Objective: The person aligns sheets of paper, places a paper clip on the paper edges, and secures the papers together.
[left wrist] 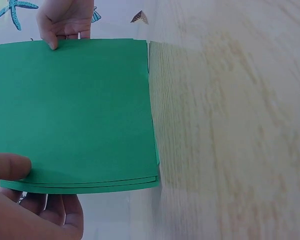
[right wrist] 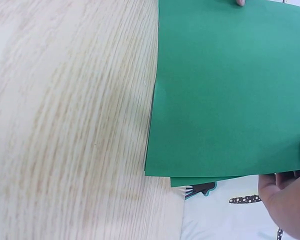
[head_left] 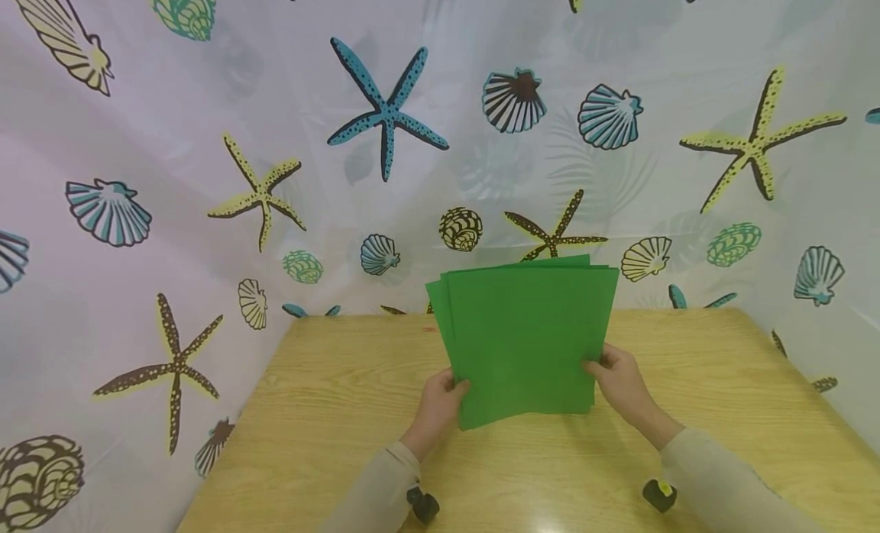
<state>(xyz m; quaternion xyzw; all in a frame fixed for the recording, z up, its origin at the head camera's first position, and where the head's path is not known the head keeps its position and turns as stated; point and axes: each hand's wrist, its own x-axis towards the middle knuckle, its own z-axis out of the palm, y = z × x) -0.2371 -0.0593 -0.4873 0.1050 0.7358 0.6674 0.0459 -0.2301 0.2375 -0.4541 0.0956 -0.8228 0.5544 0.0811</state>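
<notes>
Several green paper sheets are held upright over the table in a loose stack, their edges not lined up. My left hand grips the left side of the stack, thumb on the near face and fingers behind. On the opposite side my right hand pinches the sheets the same way. In the left wrist view the offset layers of the green sheets show along the edge by the left thumb. A second sheet's corner sticks out below the front green sheet in the right wrist view.
A light wooden table lies under the sheets. Behind it and at both sides hangs a white curtain printed with starfish and shells. A dark device sits at the left wrist, another dark device at the right.
</notes>
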